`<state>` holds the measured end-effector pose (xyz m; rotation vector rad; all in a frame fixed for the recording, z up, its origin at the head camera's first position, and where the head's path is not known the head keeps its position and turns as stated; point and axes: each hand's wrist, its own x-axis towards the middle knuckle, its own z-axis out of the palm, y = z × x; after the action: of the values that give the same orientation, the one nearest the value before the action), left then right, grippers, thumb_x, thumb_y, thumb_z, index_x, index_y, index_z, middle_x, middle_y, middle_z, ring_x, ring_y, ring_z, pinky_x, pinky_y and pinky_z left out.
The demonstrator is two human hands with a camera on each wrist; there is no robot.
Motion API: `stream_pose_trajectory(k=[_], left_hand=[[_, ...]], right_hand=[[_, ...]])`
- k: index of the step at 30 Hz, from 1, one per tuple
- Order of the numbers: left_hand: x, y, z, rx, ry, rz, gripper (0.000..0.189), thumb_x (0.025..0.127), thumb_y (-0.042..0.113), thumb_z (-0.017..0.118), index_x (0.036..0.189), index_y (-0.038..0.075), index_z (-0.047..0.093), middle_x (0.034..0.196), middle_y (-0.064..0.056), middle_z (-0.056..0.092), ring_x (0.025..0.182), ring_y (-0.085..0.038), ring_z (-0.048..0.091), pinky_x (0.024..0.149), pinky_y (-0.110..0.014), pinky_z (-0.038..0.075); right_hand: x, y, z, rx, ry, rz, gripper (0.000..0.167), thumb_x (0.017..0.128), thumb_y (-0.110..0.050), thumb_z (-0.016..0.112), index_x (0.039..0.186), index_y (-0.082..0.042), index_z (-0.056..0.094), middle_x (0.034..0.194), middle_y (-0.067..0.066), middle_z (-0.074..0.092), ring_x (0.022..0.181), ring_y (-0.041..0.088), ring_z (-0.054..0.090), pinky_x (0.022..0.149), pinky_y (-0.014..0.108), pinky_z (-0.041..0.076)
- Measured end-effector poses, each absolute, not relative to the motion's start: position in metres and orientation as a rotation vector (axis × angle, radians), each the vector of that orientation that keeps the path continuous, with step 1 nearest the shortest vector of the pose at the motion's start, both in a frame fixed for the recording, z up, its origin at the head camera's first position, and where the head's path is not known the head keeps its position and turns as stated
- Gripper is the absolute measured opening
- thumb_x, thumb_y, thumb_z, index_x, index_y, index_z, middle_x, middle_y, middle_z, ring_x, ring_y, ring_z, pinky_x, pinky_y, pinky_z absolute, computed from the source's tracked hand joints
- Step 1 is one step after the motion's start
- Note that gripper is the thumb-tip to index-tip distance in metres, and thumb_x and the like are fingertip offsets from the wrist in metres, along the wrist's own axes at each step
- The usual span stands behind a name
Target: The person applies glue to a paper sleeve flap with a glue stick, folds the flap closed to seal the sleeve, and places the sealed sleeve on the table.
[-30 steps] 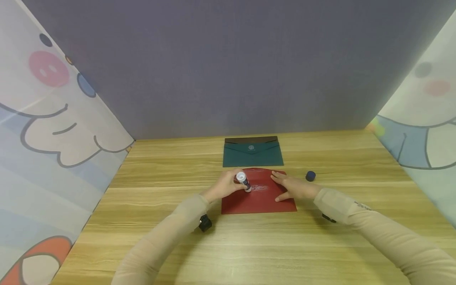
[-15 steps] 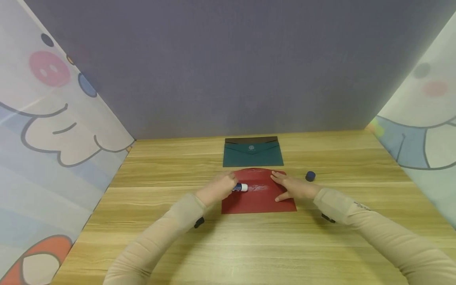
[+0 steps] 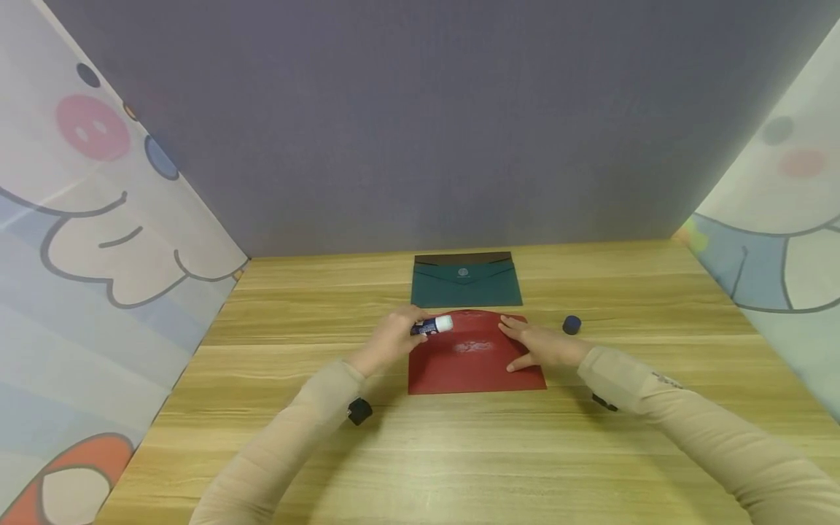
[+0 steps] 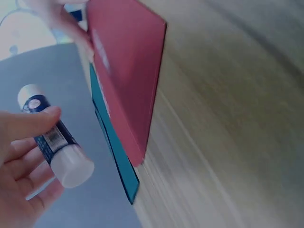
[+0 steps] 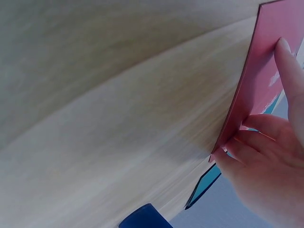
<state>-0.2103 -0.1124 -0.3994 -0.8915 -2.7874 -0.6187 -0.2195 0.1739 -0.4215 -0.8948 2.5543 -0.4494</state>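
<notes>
My left hand (image 3: 392, 337) grips an uncapped glue stick (image 3: 433, 325), dark blue with white ends, over the upper left of a red envelope (image 3: 459, 373). In the left wrist view the thumb and fingers wrap the glue stick's (image 4: 53, 138) labelled middle. Whitish glue smears mark the envelope's middle and upper flap. My right hand (image 3: 534, 344) rests on the envelope's right side with fingers spread; in the right wrist view its fingertips touch the red envelope (image 5: 259, 61) near the edge.
A dark green envelope (image 3: 467, 290) with a round emblem lies just behind the red one. The blue cap (image 3: 572, 324) stands on the wooden table (image 3: 472, 452) to the right of the right hand. A grey panel (image 3: 459, 131) rises behind the table.
The glue stick was upright on the envelope's middle, then tipped to point right; now it is lifted back toward the upper left. The right hand has stayed put.
</notes>
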Motion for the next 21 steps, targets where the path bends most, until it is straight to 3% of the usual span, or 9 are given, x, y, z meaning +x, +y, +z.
stream_pose_trajectory(k=[5,9,21], left_hand=[[-0.22,-0.125,-0.401,-0.626,-2.781,-1.137,0.032,0.073,0.001,0.069,0.102,-0.004,0.058,0.094,-0.016,0.062,0.079,-0.024,0.059,0.066,-0.03,0.051],[-0.228,-0.135,-0.401,-0.419,-2.72,-1.391,0.037,0.074,0.0,0.068,0.108,-0.006,0.054,0.096,-0.017,0.06,0.085,-0.026,0.057,0.071,-0.032,0.051],[-0.249,-0.157,-0.409,-0.208,-2.623,-1.45,0.035,0.074,0.0,0.068,0.102,-0.007,0.048,0.096,-0.022,0.057,0.09,-0.032,0.055,0.077,-0.039,0.048]], right_hand=[[-0.22,0.174,-0.421,-0.908,2.557,-0.451,0.082,0.077,-0.041,0.063,0.136,0.004,0.026,0.143,0.023,0.016,0.12,0.043,0.033,0.093,0.046,0.037],[-0.22,0.173,-0.42,-0.908,2.555,-0.452,0.082,0.077,-0.041,0.063,0.136,0.004,0.027,0.143,0.023,0.016,0.119,0.043,0.036,0.092,0.046,0.038],[-0.221,0.174,-0.421,-0.913,2.548,-0.432,0.083,0.077,-0.043,0.062,0.136,0.004,0.027,0.144,0.021,0.015,0.116,0.04,0.04,0.088,0.042,0.042]])
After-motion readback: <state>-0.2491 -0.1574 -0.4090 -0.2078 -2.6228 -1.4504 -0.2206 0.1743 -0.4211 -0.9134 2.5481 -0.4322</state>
